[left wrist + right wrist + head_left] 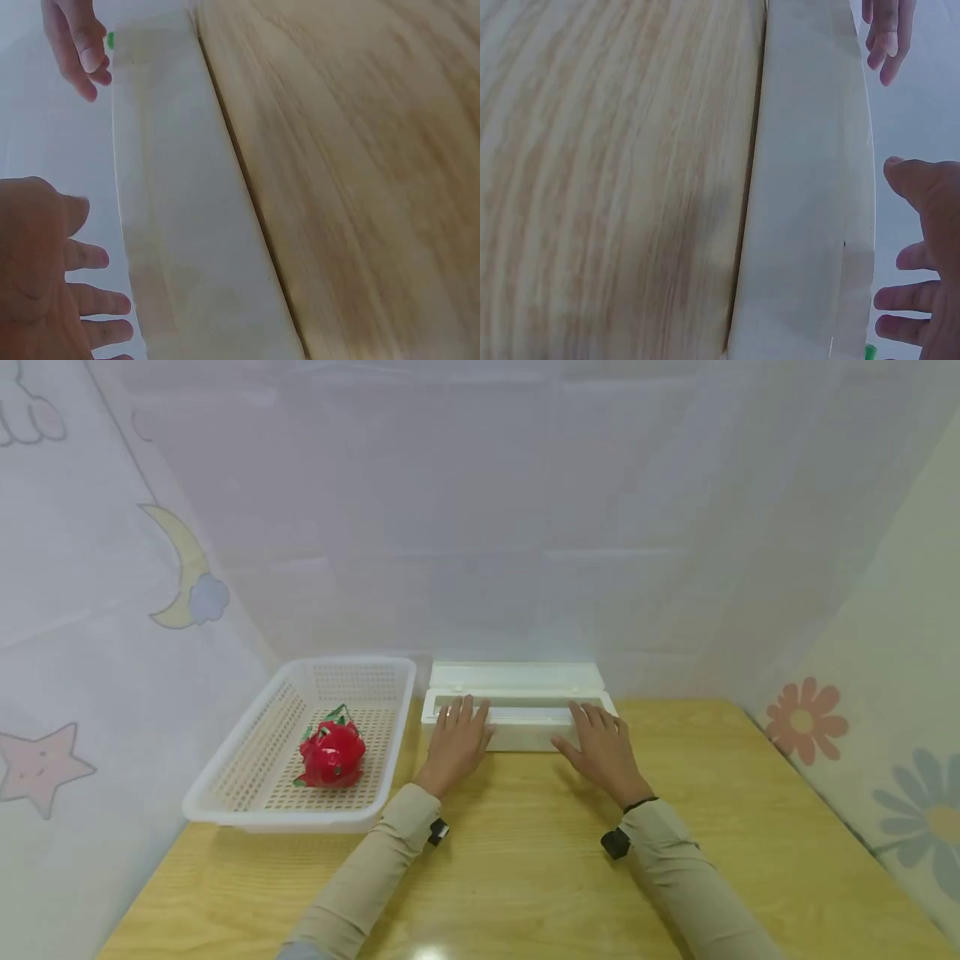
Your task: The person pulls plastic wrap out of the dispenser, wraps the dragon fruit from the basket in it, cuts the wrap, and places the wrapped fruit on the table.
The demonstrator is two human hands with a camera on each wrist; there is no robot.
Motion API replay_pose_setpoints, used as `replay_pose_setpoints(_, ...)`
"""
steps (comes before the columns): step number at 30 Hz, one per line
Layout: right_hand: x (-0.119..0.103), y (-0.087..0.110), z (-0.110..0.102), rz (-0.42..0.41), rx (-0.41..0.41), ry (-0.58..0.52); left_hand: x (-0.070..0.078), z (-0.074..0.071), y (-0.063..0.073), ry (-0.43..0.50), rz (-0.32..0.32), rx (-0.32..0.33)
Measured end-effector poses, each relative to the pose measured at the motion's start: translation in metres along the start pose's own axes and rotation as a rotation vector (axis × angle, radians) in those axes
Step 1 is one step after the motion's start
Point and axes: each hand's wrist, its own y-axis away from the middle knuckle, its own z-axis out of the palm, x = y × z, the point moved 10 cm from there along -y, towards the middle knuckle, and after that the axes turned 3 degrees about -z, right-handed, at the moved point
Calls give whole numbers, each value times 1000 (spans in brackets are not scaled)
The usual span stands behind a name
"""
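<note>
A long white box [523, 739] lies at the back of the table, its hinged lid [517, 675] raised against the backdrop. Inside it a pale strip or roll [525, 713] shows between my hands. My left hand [459, 739] reaches over the box's left end with fingers extended. Over the right end is my right hand [602, 747], fingers likewise extended and thumb apart. In the left wrist view, the box's front wall [187, 180] stands beside the spread left fingers [97, 300]. The right wrist view has the right fingers [906, 298] just past the box's top edge.
A white plastic basket [300, 818] with lattice walls stands on the left of the wooden table [510, 877]. In it sits a shiny red dragon fruit-like object [332, 756] with green tips. Printed cloth [465, 510] hangs behind and along both sides.
</note>
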Motion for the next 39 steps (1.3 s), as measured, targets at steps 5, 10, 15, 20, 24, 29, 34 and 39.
replay_pose_setpoints(5, 0, -4, 1, -15, 36, 38, -7, 8, -8, 21, -34, -48)
replay_pose_setpoints(10, 2, -9, 5, -27, 35, 66, -15, 16, -13, 33, -54, -84)
replay_pose_setpoints(15, 4, -11, 6, -18, 55, 63, -20, 19, -13, 46, -57, -73)
replay_pose_setpoints(20, 7, -12, 2, -9, 136, 29, -21, 13, -14, 77, -44, 9)
replay_pose_setpoints(24, 11, -14, -3, -4, 216, 12, -19, 3, -15, 102, -10, 110)
replay_pose_setpoints(29, 14, -19, -6, -3, 239, -24, -17, -5, -16, 64, 19, 188)
replay_pose_setpoints(34, 16, -21, -9, -27, 277, -43, -17, -9, -17, 14, 21, 229)
replay_pose_setpoints(39, 15, -21, -8, -61, 312, -17, -18, -11, -17, -29, 16, 268)
